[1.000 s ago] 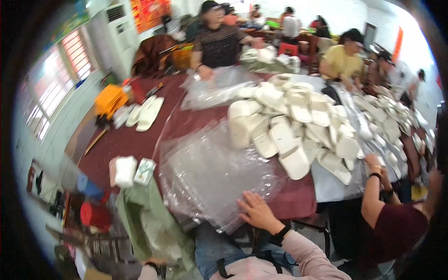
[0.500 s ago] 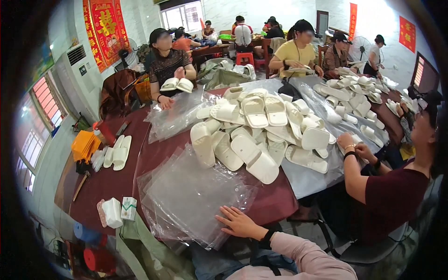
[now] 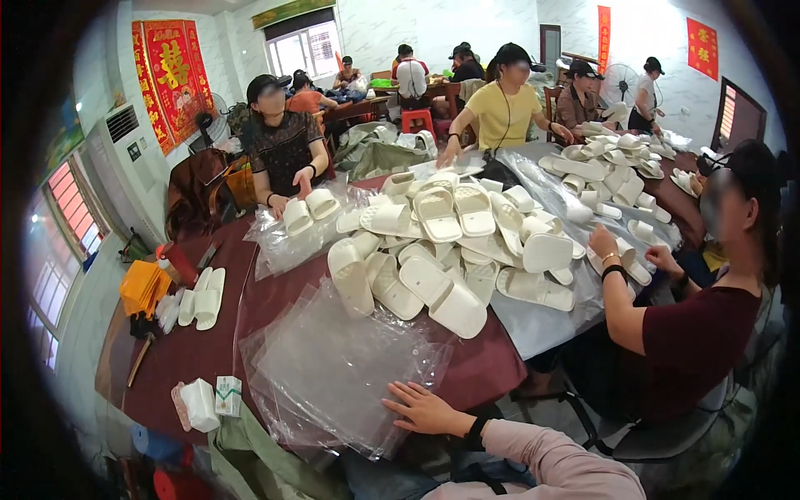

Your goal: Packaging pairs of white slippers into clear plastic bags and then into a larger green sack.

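Note:
My right hand (image 3: pixel 427 410) lies palm down with fingers spread on the near right edge of a stack of clear plastic bags (image 3: pixel 333 371). The bags overlap one another on the dark red tabletop (image 3: pixel 479 358). Just beyond them rises a large heap of white slippers (image 3: pixel 454 287), some paired and some tipped on their sides. My left hand is out of the picture.
A pair of white slippers (image 3: pixel 202 298), orange packets (image 3: pixel 150 287) and a white tissue pack (image 3: pixel 200 404) lie at the left. Co-workers sit around the table; one at the far left handles slippers (image 3: pixel 310 210) over plastic bags. Another sits close at the right.
The view has shifted slightly; my right hand stays on the bags. The far-left co-worker has lowered a pair of slippers onto the plastic. The co-worker in yellow now reaches toward the heap.

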A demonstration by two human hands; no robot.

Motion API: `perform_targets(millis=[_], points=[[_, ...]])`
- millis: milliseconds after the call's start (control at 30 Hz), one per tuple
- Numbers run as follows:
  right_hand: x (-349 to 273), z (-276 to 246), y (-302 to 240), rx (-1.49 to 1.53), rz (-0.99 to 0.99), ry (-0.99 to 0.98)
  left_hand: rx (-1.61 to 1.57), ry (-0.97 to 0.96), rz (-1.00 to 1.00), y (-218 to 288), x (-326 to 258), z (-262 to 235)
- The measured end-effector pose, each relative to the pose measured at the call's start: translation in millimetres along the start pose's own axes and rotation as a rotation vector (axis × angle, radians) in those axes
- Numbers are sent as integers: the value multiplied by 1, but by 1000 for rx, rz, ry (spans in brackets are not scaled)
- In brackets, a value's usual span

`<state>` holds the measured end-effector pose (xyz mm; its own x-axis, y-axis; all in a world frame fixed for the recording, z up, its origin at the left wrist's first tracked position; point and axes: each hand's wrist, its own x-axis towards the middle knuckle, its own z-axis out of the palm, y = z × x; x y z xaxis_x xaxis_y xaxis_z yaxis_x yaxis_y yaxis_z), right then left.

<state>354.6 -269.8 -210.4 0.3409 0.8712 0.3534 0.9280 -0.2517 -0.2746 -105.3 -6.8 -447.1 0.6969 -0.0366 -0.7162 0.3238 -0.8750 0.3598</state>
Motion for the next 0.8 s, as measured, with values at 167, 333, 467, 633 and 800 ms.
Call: perform_targets(millis=[167,333,467,633,800], points=[[-3,0,4,-20,23,-20,-278,65,-104,5,13,0],[-3,-1,1,11,1,13,-636,164,-274,13,1,0],[-2,6,-4,-12,-12,10,-860,235,-378,48,-9,-42],[-1,12,0,-42,56,-4,-909,-26,-442,191,-65,-201],[14,4,-13,-27,55,23,-447,-203,-275,180,-65,-214]])
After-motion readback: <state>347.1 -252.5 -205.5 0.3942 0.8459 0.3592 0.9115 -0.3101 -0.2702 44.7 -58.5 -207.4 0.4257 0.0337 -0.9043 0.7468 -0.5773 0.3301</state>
